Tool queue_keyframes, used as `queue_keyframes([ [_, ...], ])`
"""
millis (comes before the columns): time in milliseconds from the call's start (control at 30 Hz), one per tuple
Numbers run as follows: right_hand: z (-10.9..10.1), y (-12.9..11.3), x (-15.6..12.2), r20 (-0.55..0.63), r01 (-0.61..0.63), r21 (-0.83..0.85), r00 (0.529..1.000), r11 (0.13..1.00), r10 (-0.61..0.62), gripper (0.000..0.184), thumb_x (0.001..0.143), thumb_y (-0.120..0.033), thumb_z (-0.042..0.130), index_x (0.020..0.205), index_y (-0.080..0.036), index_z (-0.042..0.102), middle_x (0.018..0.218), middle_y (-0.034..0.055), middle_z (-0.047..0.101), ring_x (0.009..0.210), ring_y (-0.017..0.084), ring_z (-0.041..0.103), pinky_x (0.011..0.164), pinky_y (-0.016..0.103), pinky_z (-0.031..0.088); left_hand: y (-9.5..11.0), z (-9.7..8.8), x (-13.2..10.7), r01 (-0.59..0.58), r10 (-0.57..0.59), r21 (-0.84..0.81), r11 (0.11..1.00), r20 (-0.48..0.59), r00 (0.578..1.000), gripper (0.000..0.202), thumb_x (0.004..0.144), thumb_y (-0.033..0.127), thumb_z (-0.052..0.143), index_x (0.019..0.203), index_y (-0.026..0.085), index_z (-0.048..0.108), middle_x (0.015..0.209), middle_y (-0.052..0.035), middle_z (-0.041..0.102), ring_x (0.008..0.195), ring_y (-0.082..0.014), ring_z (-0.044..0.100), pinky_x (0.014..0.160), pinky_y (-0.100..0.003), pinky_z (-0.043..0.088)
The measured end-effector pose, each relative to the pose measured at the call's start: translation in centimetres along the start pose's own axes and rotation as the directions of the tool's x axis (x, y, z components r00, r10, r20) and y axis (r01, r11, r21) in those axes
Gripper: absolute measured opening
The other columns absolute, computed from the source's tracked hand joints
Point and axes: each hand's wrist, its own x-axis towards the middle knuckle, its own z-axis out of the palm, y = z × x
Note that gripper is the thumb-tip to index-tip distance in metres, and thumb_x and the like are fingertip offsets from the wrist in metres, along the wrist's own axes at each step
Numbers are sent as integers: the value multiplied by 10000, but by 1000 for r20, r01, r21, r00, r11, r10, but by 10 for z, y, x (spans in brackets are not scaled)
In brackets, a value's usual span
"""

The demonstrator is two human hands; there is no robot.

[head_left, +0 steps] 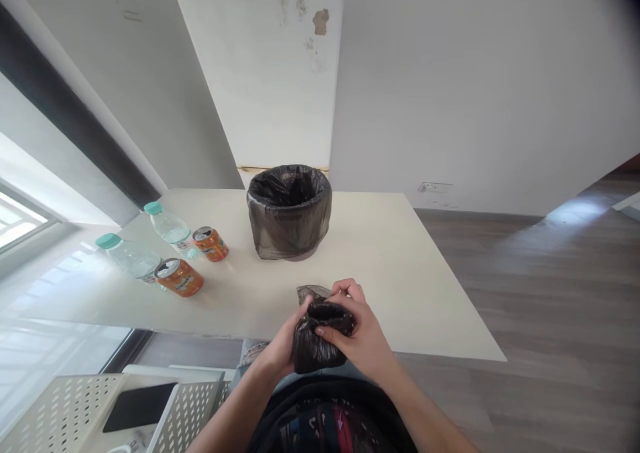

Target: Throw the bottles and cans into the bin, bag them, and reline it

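Note:
A roll of black plastic bags (320,346) is held between both hands near the table's front edge, its hollow end facing up. My left hand (287,340) grips it from the left side. My right hand (357,326) has thumb and fingers closed on its upper right rim, and a loose, see-through flap of plastic sticks up behind. Farther back on the table stands a bin lined with a black bag (290,230), the bag folded over its rim and hanging down outside.
Left on the white table (390,260) are two orange cans (183,278) and two clear bottles (133,258) with green caps. White perforated baskets (185,413) and a dark flat object (140,406) lie at lower left. A white fridge (270,73) stands behind.

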Motion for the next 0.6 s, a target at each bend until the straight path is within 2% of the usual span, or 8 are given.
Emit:
queue_keyframes([
  [67, 3, 3, 0, -40, -33, 34, 999, 999, 34, 257, 845, -366, 823, 1038, -259, 690, 1231, 94, 604, 1160, 281, 615, 1032, 448, 545, 3, 0, -5, -14, 14, -7, 1000, 99, 995, 837, 762, 886, 687, 1186, 167, 747, 1193, -160, 759, 1264, -369, 673, 1113, -494, 520],
  [100, 4, 5, 0, -50, -59, 71, 997, 996, 63, 324, 835, -370, 829, 1090, -261, 662, 1262, 95, 618, 1175, 285, 622, 1026, 448, 550, 6, 0, -7, -41, 37, 30, 999, 137, 990, 871, 728, 878, 731, 1242, 175, 731, 1252, -164, 744, 1301, -381, 652, 1135, -504, 503],
  [167, 4, 6, 1, 1, -139, 208, 990, 968, 142, 497, 817, -373, 844, 1239, -281, 599, 1306, 85, 651, 1169, 279, 653, 997, 433, 566, 10, -1, -10, -91, 66, 168, 982, 151, 986, 880, 647, 679, 932, 1343, 201, 685, 1320, -152, 723, 1334, -391, 629, 1154, -513, 482],
  [233, 1, 8, 2, 150, -278, 398, 960, 874, 237, 588, 843, -377, 829, 1356, -309, 549, 1309, 62, 691, 1163, 263, 681, 989, 412, 569, 12, -2, -11, -60, 35, 297, 953, 88, 995, 884, 620, 411, 1012, 1400, 217, 642, 1325, -136, 724, 1321, -375, 639, 1145, -514, 486],
  [300, -2, 9, 3, 285, -412, 515, 909, 752, 303, 552, 872, -391, 815, 1363, -307, 576, 1250, 42, 733, 1128, 245, 703, 961, 379, 569, 14, -2, -10, 33, -44, 339, 940, 25, 999, 833, 639, 273, 986, 1392, 213, 636, 1251, -121, 754, 1246, -342, 687, 1102, -498, 517],
  [367, -5, 12, 6, 332, -481, 531, 876, 698, 351, 479, 868, -418, 827, 1290, -281, 645, 1140, 29, 758, 1003, 221, 722, 855, 338, 572, 16, -1, -9, 112, -145, 334, 936, 77, 986, 771, 666, 234, 950, 1373, 205, 643, 1151, -110, 782, 1128, -318, 740, 1041, -488, 551],
  [500, -8, 22, 11, 224, -424, 473, 906, 772, 359, 377, 801, -442, 885, 1060, -208, 743, 938, 30, 757, 863, 198, 703, 784, 316, 543, 22, 4, -5, 153, -265, 410, 899, 234, 935, 559, 722, 255, 899, 1241, 154, 716, 1036, -109, 788, 1015, -297, 759, 966, -451, 577],
  [600, -13, 33, 14, 10, -311, 389, 943, 867, 333, 337, 810, -458, 866, 986, -199, 742, 938, 47, 765, 910, 216, 709, 862, 343, 542, 20, 1, 9, 74, -151, 489, 869, 121, 981, 500, 734, 302, 891, 1178, 153, 715, 1074, -96, 767, 1069, -275, 727, 939, -388, 574],
])
